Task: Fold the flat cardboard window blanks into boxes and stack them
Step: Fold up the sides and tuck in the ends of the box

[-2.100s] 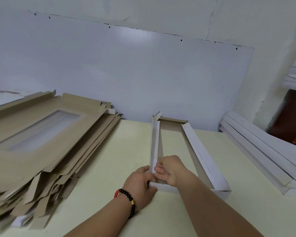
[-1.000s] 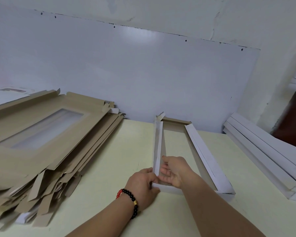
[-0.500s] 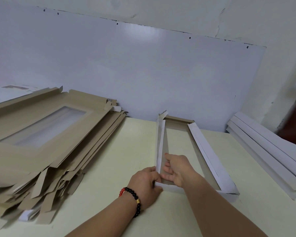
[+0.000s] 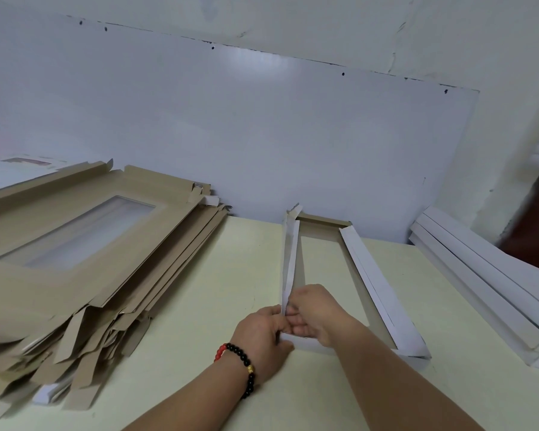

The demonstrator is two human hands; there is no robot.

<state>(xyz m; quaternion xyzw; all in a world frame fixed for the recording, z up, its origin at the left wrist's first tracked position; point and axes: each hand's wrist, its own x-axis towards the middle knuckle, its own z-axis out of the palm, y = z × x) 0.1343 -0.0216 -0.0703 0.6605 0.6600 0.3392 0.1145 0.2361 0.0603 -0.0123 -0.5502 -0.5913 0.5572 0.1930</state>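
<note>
A half-folded window box [image 4: 374, 281], white inside and brown outside, lies on the pale table [image 4: 231, 290] with its long side walls raised. Both hands work at its near left corner. My left hand [image 4: 262, 334], with a bead bracelet on the wrist, holds the corner from outside, thumb against the left wall. My right hand [image 4: 311, 312] reaches over from inside and pinches the same left wall flap. A tall pile of flat brown window blanks [image 4: 75, 259] lies to the left.
A stack of folded white boxes [image 4: 486, 300] lies at the right edge of the table. A large whiteboard [image 4: 262, 135] leans against the wall behind. A dark doorway opens at the far right.
My right hand has pulled back along the left wall toward the near corner and now meets my left hand there. The camera has tilted slightly.
</note>
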